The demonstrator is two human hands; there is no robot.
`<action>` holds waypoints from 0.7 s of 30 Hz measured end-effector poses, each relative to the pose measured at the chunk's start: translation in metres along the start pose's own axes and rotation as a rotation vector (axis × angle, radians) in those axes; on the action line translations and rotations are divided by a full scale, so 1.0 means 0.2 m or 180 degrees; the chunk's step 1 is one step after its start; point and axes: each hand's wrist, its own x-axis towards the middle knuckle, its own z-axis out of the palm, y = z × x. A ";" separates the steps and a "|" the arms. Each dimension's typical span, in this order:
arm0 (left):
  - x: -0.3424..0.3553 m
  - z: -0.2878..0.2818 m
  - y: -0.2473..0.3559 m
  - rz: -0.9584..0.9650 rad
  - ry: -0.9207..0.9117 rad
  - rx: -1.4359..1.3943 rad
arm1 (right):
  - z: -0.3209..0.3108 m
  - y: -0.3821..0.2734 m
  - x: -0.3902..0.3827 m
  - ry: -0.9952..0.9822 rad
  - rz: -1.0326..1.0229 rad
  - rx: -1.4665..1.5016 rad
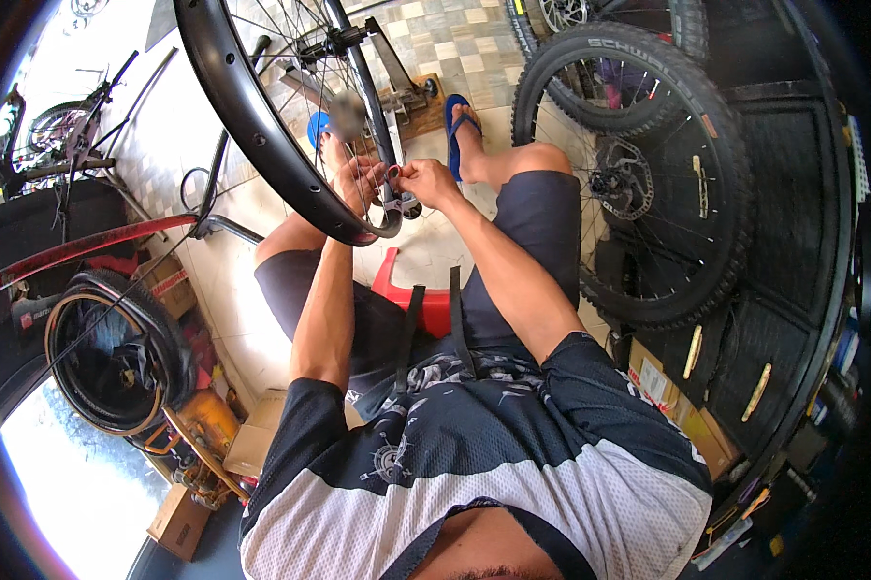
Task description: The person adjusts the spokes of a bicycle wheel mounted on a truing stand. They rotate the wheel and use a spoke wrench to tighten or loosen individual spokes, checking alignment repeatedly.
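Note:
A black bare wheel rim (pixel 252 135) with spokes and a hub (pixel 339 41) stands upright in a metal truing stand (pixel 393 70) in front of me. At the near part of the rim, my right hand (pixel 428 182) pinches a small red spoke wrench (pixel 393 172) against it. My left hand (pixel 358 182) reaches in among the spokes from the other side, its fingers curled close to the wrench. What the left fingers grip is hidden by spokes and rim. Just below my right hand is the stand's silver caliper part (pixel 403 206).
I sit on a red stool (pixel 434 311), feet in blue flip-flops (pixel 460 130). Knobby-tyred wheels (pixel 721 222) lean at the right against a black panel. A red frame tube (pixel 87 253), spare tyres (pixel 63 387) and cardboard boxes (pixel 177 522) occupy the left. The stand has a wooden base (pixel 434 114).

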 end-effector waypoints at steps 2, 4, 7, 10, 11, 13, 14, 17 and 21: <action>0.01 0.00 0.00 0.0024 0.0043 0.0126 | 0.01 -0.01 0.00 -0.0094 -0.0016 0.0016; 0.01 0.00 0.00 0.0012 0.0079 0.0266 | -0.02 -0.02 0.00 -0.0185 0.0095 -0.0164; 0.00 -0.01 0.01 -0.0148 -0.0020 0.0316 | -0.03 -0.08 -0.04 -0.0195 -0.0234 -0.0280; -0.03 -0.05 0.05 -0.0509 -0.0540 0.0347 | -0.05 -0.13 -0.09 -0.0107 -0.0458 -0.0543; -0.04 -0.05 0.07 -0.0742 -0.0711 0.0404 | -0.05 -0.14 -0.10 -0.0076 -0.0504 -0.0661; -0.06 -0.06 0.10 -0.0811 -0.0801 0.0490 | -0.06 -0.16 -0.11 -0.0081 -0.0563 -0.0501; -0.07 -0.07 0.12 -0.0896 -0.0810 0.0561 | -0.06 -0.17 -0.12 -0.0101 -0.0494 -0.0471; -0.10 -0.06 0.17 -0.0855 -0.0758 0.0444 | -0.07 -0.17 -0.12 -0.0178 -0.0549 -0.0419; -0.12 -0.04 0.18 -0.0737 -0.0559 0.0268 | -0.07 -0.17 -0.11 -0.0196 -0.0597 -0.0341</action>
